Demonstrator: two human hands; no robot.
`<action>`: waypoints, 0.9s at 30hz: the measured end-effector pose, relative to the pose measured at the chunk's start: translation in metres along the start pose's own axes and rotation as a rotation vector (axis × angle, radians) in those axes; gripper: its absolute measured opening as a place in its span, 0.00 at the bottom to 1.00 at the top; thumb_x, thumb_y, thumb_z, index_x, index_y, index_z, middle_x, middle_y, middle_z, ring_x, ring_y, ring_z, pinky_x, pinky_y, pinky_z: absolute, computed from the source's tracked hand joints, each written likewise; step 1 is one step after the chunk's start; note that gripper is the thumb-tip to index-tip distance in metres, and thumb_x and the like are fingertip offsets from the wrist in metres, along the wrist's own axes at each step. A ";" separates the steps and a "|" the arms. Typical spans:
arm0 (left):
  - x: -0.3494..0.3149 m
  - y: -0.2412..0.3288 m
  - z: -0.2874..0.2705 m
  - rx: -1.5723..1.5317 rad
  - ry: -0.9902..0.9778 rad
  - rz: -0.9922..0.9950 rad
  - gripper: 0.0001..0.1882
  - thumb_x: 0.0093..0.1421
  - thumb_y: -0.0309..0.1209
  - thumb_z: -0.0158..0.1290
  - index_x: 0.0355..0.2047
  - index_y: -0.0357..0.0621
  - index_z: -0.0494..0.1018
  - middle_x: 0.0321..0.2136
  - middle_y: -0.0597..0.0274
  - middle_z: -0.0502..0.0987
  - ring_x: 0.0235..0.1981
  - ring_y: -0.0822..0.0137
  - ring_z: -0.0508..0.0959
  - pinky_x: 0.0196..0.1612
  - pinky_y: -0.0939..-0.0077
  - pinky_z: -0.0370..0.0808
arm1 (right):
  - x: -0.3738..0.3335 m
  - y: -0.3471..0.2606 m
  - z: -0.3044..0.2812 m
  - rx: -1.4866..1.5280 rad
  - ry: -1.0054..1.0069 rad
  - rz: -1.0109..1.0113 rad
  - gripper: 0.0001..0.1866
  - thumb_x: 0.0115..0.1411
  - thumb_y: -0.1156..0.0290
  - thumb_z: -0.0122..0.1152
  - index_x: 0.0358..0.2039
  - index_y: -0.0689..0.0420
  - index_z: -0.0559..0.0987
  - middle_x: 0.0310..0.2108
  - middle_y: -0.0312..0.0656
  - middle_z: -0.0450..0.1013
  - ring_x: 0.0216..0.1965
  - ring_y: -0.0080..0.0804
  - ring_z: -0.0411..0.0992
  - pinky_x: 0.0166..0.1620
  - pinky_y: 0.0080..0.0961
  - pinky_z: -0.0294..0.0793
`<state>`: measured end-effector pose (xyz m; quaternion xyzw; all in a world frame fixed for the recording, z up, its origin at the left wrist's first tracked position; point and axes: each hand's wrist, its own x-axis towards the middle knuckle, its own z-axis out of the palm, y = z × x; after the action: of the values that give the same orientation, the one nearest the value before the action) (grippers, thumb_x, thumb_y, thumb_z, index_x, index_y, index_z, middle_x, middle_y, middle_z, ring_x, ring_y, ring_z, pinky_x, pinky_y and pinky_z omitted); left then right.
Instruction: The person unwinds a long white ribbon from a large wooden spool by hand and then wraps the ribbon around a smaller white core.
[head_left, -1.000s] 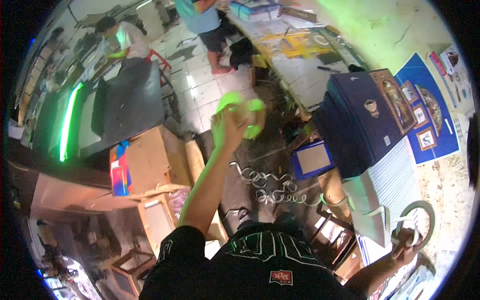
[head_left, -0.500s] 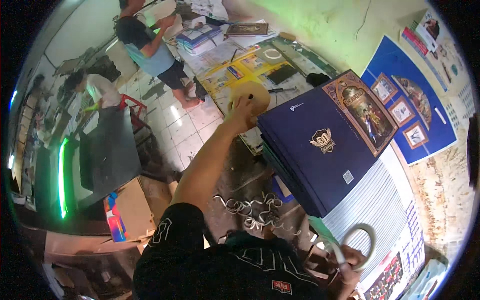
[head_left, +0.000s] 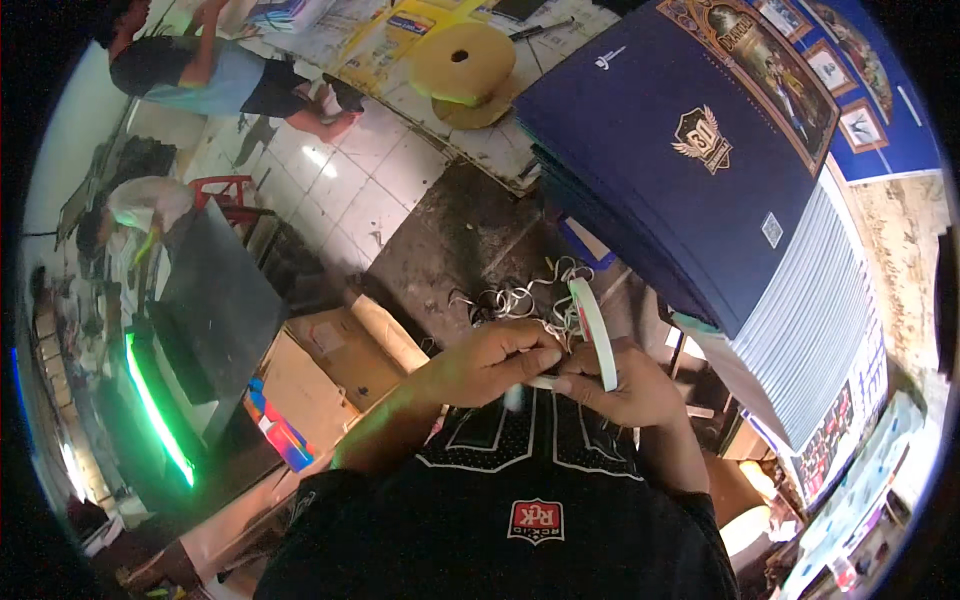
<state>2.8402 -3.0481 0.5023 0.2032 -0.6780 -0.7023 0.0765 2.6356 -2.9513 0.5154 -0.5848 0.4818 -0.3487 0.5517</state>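
Right hand (head_left: 635, 385) has its fingers wrapped round the white roll (head_left: 596, 335), which is up on edge just in front of the shirt (head_left: 470, 525). Left hand (head_left: 500, 362) is bunched in right beside it, fingertips close together, can't tell what they're gripping, if anything. Brown spool (head_left: 470, 70)'s over on the table (head_left: 500, 148).

Over my feed, the white ring (head_left: 597, 335) just off centre, toward four o'clock, looked smooth, plastic or paper, I couldn't tell which. I saw a matt dark-blue cover (head_left: 650, 190) at two, glossy floor tiles (head_left: 350, 210) at ten, dull cardboard box (head_left: 310, 390) at eight, black cloth shirt (head_left: 440, 520) at six, rough wall (head_left: 912, 240) at three.
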 end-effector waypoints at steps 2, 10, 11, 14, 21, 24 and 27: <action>-0.007 0.002 -0.015 -0.151 -0.128 -0.128 0.13 0.68 0.35 0.44 0.41 0.36 0.71 0.30 0.64 0.74 0.34 0.76 0.72 0.37 0.78 0.70 | 0.003 -0.002 0.014 0.012 0.085 -0.032 0.08 0.58 0.71 0.62 0.27 0.63 0.79 0.20 0.43 0.72 0.21 0.31 0.69 0.27 0.29 0.65; -0.030 0.004 -0.058 0.184 -0.251 -0.214 0.12 0.66 0.35 0.49 0.36 0.38 0.75 0.25 0.65 0.76 0.29 0.75 0.74 0.33 0.77 0.71 | -0.011 -0.010 0.037 -0.064 0.252 0.243 0.10 0.59 0.66 0.61 0.31 0.60 0.79 0.21 0.45 0.73 0.22 0.33 0.70 0.27 0.31 0.66; -0.034 0.001 -0.064 0.188 -0.262 -0.209 0.12 0.66 0.35 0.49 0.36 0.38 0.75 0.25 0.65 0.76 0.29 0.75 0.74 0.33 0.77 0.71 | -0.014 -0.012 0.036 0.007 0.282 0.296 0.09 0.58 0.66 0.62 0.31 0.60 0.79 0.20 0.45 0.73 0.21 0.32 0.69 0.27 0.31 0.66; -0.040 0.003 -0.082 0.207 -0.126 -0.293 0.09 0.64 0.33 0.51 0.34 0.38 0.75 0.25 0.64 0.76 0.30 0.75 0.73 0.36 0.78 0.72 | -0.021 -0.013 0.033 -0.028 0.325 0.217 0.10 0.58 0.66 0.62 0.29 0.61 0.79 0.21 0.44 0.73 0.23 0.32 0.71 0.28 0.29 0.67; -0.094 -0.017 -0.278 0.749 0.116 -0.374 0.11 0.60 0.35 0.53 0.32 0.38 0.75 0.30 0.58 0.75 0.34 0.69 0.74 0.38 0.74 0.69 | -0.080 0.036 0.030 0.073 0.421 0.339 0.09 0.55 0.70 0.65 0.27 0.63 0.77 0.21 0.37 0.70 0.24 0.24 0.65 0.28 0.25 0.64; -0.160 -0.061 -0.390 0.673 0.620 -0.462 0.17 0.61 0.38 0.51 0.44 0.39 0.74 0.39 0.55 0.75 0.44 0.66 0.73 0.49 0.69 0.68 | -0.114 0.045 0.022 0.068 0.438 0.588 0.10 0.54 0.70 0.67 0.28 0.64 0.78 0.24 0.39 0.74 0.25 0.25 0.69 0.28 0.26 0.67; -0.220 -0.057 -0.477 0.919 0.634 -0.434 0.20 0.62 0.41 0.48 0.49 0.42 0.73 0.45 0.50 0.75 0.49 0.59 0.74 0.54 0.64 0.68 | -0.180 0.059 0.022 0.036 0.730 0.674 0.12 0.53 0.68 0.69 0.34 0.61 0.79 0.26 0.38 0.76 0.27 0.26 0.71 0.33 0.26 0.72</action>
<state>3.2347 -3.3989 0.4872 0.5489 -0.7993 -0.2420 0.0341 2.5932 -2.7690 0.4762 -0.2267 0.7996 -0.3414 0.4389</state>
